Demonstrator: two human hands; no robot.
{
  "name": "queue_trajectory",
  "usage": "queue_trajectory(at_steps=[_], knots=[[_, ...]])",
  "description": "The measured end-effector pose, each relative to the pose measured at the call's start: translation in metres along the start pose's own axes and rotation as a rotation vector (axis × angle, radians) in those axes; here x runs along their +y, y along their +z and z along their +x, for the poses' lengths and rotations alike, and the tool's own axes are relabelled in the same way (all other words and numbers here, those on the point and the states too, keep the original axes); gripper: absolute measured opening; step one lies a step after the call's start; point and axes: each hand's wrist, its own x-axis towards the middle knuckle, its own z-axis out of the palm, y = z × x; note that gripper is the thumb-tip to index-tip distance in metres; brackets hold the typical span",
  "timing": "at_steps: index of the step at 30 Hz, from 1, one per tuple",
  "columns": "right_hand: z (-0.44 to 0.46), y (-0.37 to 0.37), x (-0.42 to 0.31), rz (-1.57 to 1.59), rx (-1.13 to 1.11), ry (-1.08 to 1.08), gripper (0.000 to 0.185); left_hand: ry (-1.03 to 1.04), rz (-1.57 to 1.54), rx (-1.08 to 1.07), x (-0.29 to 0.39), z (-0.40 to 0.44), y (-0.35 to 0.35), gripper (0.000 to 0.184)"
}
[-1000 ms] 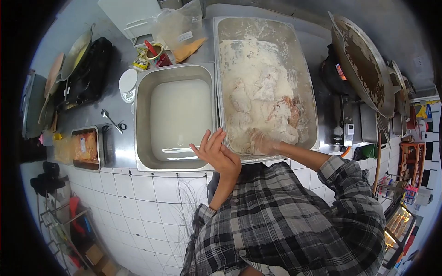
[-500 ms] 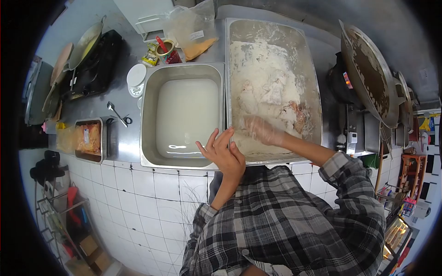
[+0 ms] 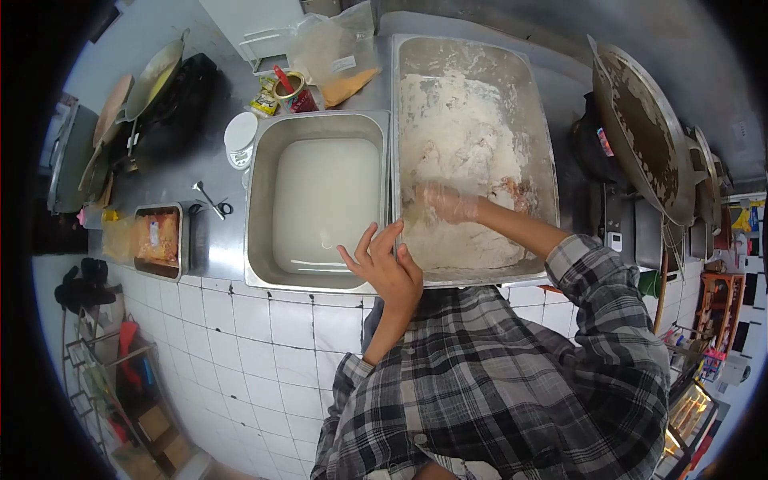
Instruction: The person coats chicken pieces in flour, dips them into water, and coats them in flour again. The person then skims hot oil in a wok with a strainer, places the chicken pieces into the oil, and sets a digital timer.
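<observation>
Right hand [image 3: 444,202] farther up clumpy white powder [image 3: 468,246]

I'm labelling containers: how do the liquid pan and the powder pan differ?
The liquid pan holds pale liquid; the powder pan holds pale powder and coated pieces. The liquid pan's sides look cleaner; the powder pan's are dusted. The powder pan looks longer than the liquid pan. Both are rectangular and metal.

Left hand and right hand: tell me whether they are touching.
Apart. The head view shows pale powder between the right hand, over the metal tray, and the spread left hand.
</observation>
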Motion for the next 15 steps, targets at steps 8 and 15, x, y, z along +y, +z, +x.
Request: queue_trajectory(at_steps=[8,15], knots=[[-0.035,0.053,-0.013,0.142,0.002,0.282,0.03,0.019,0.033,-0.051,0.001,0.001,-0.005,0.024],[-0.041,0.031,-0.033,-0.43,-0.293,0.224,0.021,0.033,0.015,-0.088,0.003,0.004,-0.008,0.024]])
